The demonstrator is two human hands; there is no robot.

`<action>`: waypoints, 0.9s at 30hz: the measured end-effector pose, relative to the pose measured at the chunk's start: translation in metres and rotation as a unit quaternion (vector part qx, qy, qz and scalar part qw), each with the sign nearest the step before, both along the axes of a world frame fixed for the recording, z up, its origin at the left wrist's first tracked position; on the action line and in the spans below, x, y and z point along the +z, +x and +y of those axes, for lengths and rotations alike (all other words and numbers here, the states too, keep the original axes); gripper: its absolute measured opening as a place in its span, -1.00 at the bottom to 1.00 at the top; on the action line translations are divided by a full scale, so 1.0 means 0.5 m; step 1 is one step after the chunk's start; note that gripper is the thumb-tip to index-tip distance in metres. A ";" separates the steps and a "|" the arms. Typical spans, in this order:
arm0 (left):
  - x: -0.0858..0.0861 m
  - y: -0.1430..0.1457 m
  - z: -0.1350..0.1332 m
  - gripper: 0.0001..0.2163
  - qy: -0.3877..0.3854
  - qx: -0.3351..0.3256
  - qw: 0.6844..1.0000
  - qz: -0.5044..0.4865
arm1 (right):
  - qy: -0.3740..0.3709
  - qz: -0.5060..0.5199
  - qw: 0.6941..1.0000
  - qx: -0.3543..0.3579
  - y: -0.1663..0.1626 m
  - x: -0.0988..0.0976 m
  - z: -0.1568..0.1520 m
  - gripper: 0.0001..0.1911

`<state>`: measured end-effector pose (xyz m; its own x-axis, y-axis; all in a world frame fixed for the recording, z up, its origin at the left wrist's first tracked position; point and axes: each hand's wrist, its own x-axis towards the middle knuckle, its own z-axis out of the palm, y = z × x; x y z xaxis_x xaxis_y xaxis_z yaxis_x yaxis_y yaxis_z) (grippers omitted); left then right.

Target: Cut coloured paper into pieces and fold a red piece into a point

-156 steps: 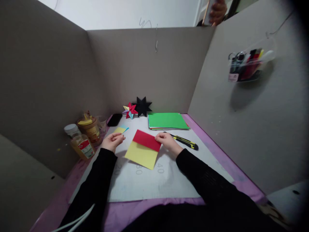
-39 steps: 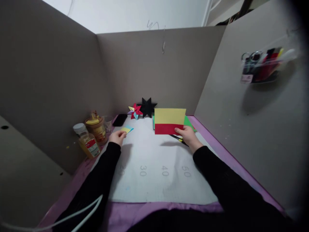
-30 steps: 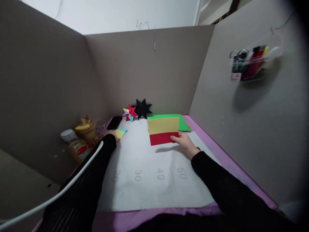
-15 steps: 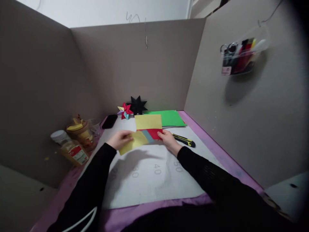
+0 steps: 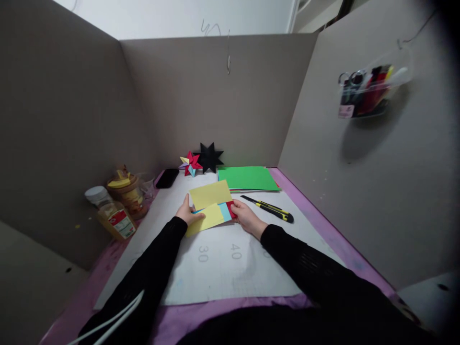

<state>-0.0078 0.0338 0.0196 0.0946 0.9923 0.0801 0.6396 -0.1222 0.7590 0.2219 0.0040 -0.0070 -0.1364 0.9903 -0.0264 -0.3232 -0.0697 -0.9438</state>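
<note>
Coloured paper pieces are held between my two hands above the white sheet (image 5: 223, 268). One yellow paper (image 5: 210, 194) sticks up at the back, and another yellow paper (image 5: 204, 220) lies in front, overlapping light blue paper (image 5: 224, 212) and red paper (image 5: 231, 210). My left hand (image 5: 189, 212) pinches the left side, its thumb over the front yellow piece. At the right end, my right hand (image 5: 246, 215) is closed on the red paper's edge. How the layers join behind my fingers is hidden. A black and yellow utility knife (image 5: 271, 209) lies just right of my right hand.
Green paper (image 5: 247, 178) lies stacked at the back, near a black paper star (image 5: 208, 157) and a multicoloured star (image 5: 190, 164). A phone (image 5: 167, 178), a glue bottle (image 5: 114, 215) and a brown cup (image 5: 127, 191) stand or lie left. A clear pouch (image 5: 366, 98) hangs on the right wall.
My left hand has shifted right, closer to my right hand. The front yellow paper now covers more of the red, and the back yellow piece has tilted. The whole view has shifted slightly.
</note>
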 end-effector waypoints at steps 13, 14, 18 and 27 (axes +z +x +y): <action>0.038 0.011 -0.035 -0.28 0.149 -0.042 0.988 0.001 | 0.106 -0.034 0.987 -0.118 -0.004 0.020 0.012 -0.56; 0.029 0.001 -0.029 -0.20 0.124 -0.053 0.989 -0.056 | 0.097 -0.023 0.988 -0.120 -0.003 0.020 0.012 -0.56; -0.006 -0.024 -0.006 -0.01 -0.028 -0.072 0.951 -0.300 | 0.090 0.011 0.987 -0.131 -0.003 0.025 0.014 -0.55; -0.028 -0.028 0.001 -0.43 -0.093 -0.165 0.933 -0.305 | 0.154 -0.031 0.988 -0.006 0.002 0.012 0.007 -0.56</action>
<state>-0.0219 0.0346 0.0058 0.3910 0.9192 0.0477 0.0314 -0.0651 0.9974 0.2227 0.0077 -0.0009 -0.1319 0.9544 0.2679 -0.2640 0.2267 -0.9375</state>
